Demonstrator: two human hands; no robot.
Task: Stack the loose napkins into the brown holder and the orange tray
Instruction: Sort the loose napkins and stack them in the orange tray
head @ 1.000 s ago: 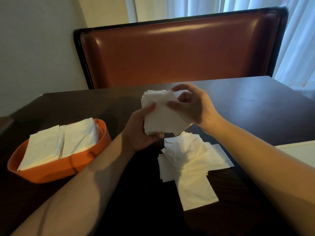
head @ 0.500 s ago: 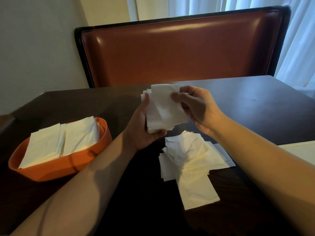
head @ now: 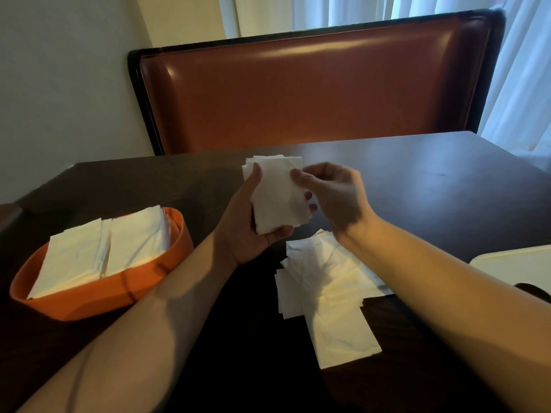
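My left hand (head: 249, 231) grips a small stack of white napkins (head: 275, 193) upright above the dark table (head: 432, 186), thumb across its left edge. My right hand (head: 334, 195) pinches the stack's right edge with thumb and fingertips. Below the hands, a loose pile of white napkins (head: 328, 290) lies spread on the table. The orange tray (head: 98, 296) sits at the left and holds two rows of stacked napkins (head: 104, 248). No brown holder is in view.
A red-brown padded bench back (head: 313, 84) stands behind the table's far edge. A white tray or plate edge (head: 518, 263) shows at the right, partly behind my right forearm. Curtains hang at the upper right.
My right hand shifted from covering the front of the held stack to pinching its right edge, and the stack now looks squared up in my left hand.
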